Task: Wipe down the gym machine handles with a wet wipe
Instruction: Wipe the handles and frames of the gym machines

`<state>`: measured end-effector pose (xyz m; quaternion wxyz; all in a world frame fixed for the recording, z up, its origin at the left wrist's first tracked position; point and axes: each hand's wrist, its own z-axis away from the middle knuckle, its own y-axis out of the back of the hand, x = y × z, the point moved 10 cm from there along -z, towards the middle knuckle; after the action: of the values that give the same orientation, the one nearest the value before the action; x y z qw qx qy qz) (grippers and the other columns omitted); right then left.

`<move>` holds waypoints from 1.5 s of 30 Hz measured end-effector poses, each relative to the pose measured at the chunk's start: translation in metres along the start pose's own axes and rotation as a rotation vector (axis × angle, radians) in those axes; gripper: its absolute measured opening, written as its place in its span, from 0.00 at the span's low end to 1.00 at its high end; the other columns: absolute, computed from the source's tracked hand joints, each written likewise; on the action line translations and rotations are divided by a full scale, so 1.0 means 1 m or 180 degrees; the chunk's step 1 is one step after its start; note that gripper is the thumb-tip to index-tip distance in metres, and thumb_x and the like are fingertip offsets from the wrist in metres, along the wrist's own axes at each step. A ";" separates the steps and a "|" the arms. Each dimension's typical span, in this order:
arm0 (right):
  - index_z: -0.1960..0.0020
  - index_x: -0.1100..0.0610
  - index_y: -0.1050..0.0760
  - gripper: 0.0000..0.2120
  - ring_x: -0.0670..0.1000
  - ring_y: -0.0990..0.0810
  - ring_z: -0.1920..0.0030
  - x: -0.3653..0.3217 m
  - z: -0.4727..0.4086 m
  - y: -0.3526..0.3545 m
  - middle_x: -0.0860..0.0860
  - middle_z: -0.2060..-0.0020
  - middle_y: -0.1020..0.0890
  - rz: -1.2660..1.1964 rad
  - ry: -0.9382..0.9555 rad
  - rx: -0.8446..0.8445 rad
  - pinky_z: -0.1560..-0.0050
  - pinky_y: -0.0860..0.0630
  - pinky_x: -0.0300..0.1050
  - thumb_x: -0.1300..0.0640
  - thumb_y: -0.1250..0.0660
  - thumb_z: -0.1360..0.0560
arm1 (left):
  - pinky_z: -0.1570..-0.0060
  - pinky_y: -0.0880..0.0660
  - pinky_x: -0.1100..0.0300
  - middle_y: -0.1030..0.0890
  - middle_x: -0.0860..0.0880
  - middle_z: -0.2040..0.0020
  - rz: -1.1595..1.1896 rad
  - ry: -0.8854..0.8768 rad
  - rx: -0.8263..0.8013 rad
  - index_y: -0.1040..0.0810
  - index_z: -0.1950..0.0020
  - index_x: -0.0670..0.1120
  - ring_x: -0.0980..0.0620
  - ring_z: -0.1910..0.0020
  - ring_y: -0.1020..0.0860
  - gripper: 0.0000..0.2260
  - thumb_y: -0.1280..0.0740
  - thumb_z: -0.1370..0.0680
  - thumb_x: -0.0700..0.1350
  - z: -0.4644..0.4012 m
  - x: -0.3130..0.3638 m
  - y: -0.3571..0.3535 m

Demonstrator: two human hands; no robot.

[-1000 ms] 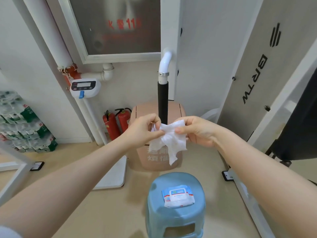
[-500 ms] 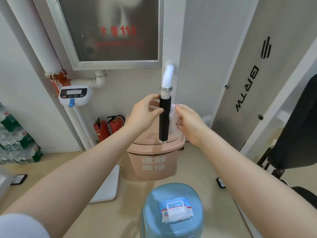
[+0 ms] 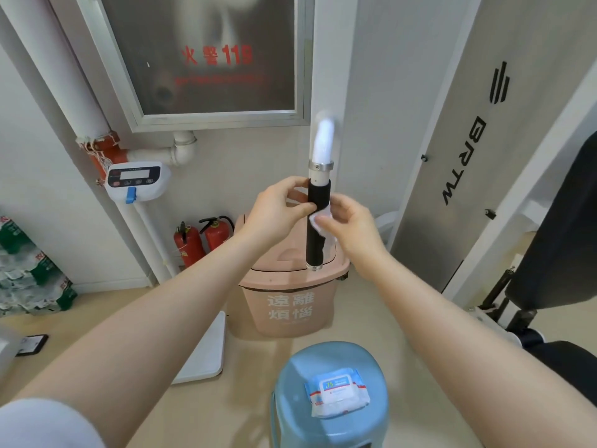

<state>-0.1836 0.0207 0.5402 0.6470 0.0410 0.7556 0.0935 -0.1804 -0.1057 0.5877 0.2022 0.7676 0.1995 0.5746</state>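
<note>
A black foam handle point(image 3: 315, 244) hangs upright from a white curved bar point(image 3: 322, 147) in the middle of the view. A white wet wipe point(image 3: 319, 219) is wrapped around the upper part of the grip. My left hand point(image 3: 277, 211) pinches the wipe from the left side of the handle. My right hand point(image 3: 350, 224) presses the wipe against the handle from the right. Most of the wipe is hidden behind the handle and my fingers.
A pink lidded bin point(image 3: 290, 295) stands right behind the handle. A blue stool point(image 3: 290, 405) below carries a pack of wipes point(image 3: 337, 396). Two red fire extinguishers point(image 3: 200, 237) stand at the wall. A grey machine panel point(image 3: 484, 140) and black padded seat point(image 3: 555, 237) are at the right.
Both hands rose from in front of the bin to the handle with the wipe. The wipe, held spread out before, is now wrapped round the black grip.
</note>
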 end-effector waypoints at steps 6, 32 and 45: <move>0.47 0.49 0.25 0.16 0.46 0.21 0.46 0.007 -0.005 0.006 0.48 0.48 0.18 -0.0128 -0.0113 0.0365 0.42 0.25 0.46 0.61 0.28 0.31 | 0.51 0.28 0.62 0.19 0.52 0.54 0.0092 0.0058 -0.0023 0.23 0.41 0.51 0.53 0.55 0.21 0.15 0.31 0.27 0.41 -0.001 -0.001 -0.001; 0.41 0.52 0.27 0.19 0.47 0.20 0.45 0.062 -0.002 -0.015 0.45 0.49 0.17 -0.0331 -0.0565 -0.0827 0.47 0.25 0.41 0.61 0.28 0.29 | 0.46 0.26 0.62 0.18 0.50 0.51 -0.0063 0.0088 -0.0076 0.25 0.37 0.52 0.56 0.52 0.20 0.17 0.31 0.25 0.42 -0.003 -0.002 -0.007; 0.46 0.49 0.25 0.13 0.50 0.21 0.49 0.079 0.008 -0.013 0.47 0.53 0.18 0.0143 -0.0517 -0.0724 0.46 0.24 0.48 0.58 0.29 0.29 | 0.41 0.26 0.50 0.18 0.51 0.51 -0.0045 0.0021 -0.0008 0.25 0.37 0.54 0.54 0.50 0.20 0.17 0.31 0.26 0.44 0.000 0.003 -0.016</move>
<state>-0.1879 0.0233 0.4603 0.7043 -0.0082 0.6842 0.1894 -0.1809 -0.0906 0.5818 0.2066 0.7640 0.2048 0.5759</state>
